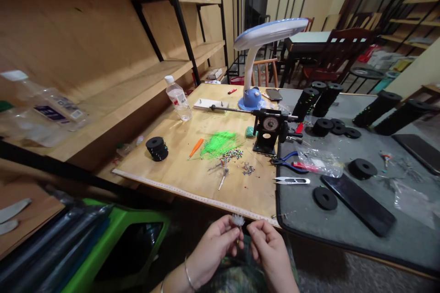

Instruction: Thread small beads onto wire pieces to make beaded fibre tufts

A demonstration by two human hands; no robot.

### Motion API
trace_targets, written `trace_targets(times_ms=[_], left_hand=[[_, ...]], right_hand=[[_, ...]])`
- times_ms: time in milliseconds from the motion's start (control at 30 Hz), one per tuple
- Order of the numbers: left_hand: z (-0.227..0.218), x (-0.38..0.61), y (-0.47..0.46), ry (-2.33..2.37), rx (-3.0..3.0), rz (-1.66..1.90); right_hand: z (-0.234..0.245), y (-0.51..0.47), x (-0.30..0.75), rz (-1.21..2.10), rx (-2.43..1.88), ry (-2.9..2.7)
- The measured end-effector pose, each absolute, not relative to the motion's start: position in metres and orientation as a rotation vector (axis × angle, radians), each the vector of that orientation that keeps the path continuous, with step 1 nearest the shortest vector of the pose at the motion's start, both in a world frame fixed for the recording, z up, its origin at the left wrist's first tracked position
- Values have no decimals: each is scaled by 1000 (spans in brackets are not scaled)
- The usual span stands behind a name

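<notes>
My left hand (220,242) is closed in front of the table edge, pinching a small whitish feathery tuft (238,220) between thumb and fingers. Below the tuft, a thin stem-like end shows among the fingers. Close beside it, my right hand (266,240) is closed with thumb and index finger pressed together; whatever it pinches is too small or hidden to make out. On the table beyond the hands lie a white-handled small tool (223,178), a heap of bright green strands (220,143), multicoloured beads (232,155) and small metal bits (248,169).
A black winding device (268,130) with a long rod stands by the blue-based lamp (252,98). Thread snips (292,181), blue-handled pliers (288,161), a phone (359,203) and black foam spools (362,169) lie on the grey mat (302,224). A water bottle (178,100) stands back left.
</notes>
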State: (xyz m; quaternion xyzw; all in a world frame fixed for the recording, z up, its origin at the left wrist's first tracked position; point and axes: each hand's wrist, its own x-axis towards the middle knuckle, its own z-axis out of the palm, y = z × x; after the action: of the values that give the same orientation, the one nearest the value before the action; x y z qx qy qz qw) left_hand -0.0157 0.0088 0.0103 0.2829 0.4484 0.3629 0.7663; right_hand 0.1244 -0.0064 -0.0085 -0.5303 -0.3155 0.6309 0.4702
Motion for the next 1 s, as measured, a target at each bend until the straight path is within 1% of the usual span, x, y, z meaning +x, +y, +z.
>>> trace_targets(times_ms=[467, 633, 800, 1000], left_hand=[[6, -14, 6, 1041, 967, 780], [6, -14, 5, 1005, 908, 782], [3, -11, 6, 1092, 838, 744], [-6, -13, 7, 1162, 765, 780]], right_hand=[[-8, -6, 124, 1472, -1300, -834], [-9, -6, 122, 1459, -1336, -829], [-13, -12, 123, 1495, -1358, -864], [-24, -24, 126, 1518, -1409, -988]])
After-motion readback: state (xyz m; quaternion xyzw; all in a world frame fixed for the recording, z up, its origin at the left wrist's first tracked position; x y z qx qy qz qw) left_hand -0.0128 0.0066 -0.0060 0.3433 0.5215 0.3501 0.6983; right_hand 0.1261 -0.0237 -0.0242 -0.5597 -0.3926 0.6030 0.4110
